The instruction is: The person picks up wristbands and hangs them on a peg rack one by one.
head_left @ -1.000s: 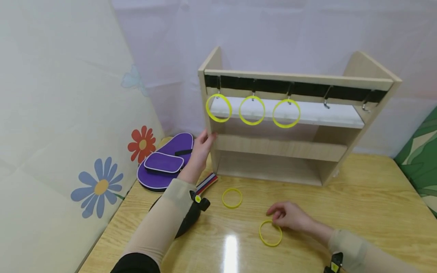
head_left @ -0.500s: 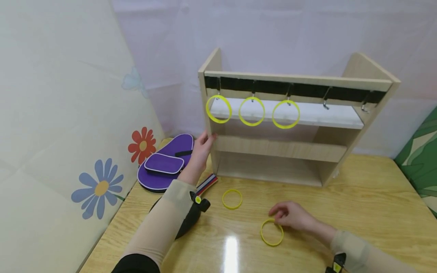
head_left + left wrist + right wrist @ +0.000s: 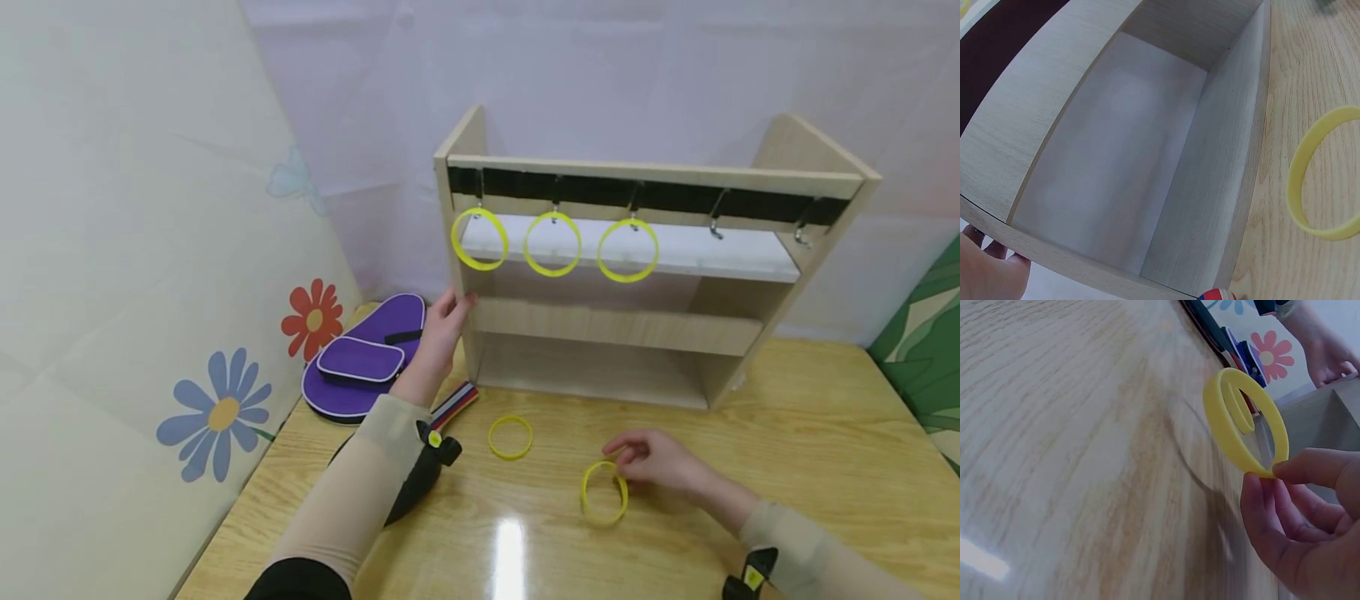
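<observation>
My right hand (image 3: pixel 656 460) pinches a thin yellow ring (image 3: pixel 1219 422) between thumb and fingertips. In the right wrist view the ring stands on edge above the table, its shadow falling beside it. My left hand (image 3: pixel 442 329) grips the left side panel of a wooden shelf rack (image 3: pixel 615 325), some fingers hidden behind the panel. Several metal hooks line the rack's black strip (image 3: pixel 600 190). Yellow rings hang from three of them: the left ring (image 3: pixel 480 240), middle ring (image 3: pixel 552 244) and right ring (image 3: pixel 628 251). Another yellow ring (image 3: pixel 510 438) lies flat on the table, in front of the rack.
A purple paddle case (image 3: pixel 360 358) lies left of the rack against the flowered wall. Beneath my left forearm is a dark rounded object (image 3: pixel 416 492), with a striped handle (image 3: pixel 453 406) showing beyond it. The wooden table (image 3: pixel 817 450) extends right.
My right hand has moved up and slightly right with the pinched ring, which has tilted up off the table. The left hand and the hanging rings stay in place.
</observation>
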`<control>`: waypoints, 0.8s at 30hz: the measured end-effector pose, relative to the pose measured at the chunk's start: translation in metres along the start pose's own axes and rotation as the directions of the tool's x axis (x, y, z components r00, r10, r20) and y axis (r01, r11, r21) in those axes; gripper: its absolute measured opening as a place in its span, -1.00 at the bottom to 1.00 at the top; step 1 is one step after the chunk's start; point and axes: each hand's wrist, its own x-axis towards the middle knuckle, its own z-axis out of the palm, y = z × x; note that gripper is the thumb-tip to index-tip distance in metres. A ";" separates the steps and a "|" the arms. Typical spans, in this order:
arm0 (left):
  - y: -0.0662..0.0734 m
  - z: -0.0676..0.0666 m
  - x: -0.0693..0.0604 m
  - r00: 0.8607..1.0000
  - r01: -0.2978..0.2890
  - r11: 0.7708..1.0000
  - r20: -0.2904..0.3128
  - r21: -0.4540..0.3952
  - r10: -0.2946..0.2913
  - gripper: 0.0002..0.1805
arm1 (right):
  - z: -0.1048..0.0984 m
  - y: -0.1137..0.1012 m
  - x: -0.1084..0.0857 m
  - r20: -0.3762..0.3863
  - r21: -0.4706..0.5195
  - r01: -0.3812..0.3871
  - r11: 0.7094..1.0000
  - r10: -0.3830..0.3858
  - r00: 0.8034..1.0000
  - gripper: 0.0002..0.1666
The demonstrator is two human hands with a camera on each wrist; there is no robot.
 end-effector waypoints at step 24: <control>0.000 -0.001 0.002 1.000 0.001 1.000 0.005 -0.003 -0.001 -0.48 | -0.050 -0.020 -0.014 -0.036 0.329 -0.041 0.943 0.056 0.998 -0.55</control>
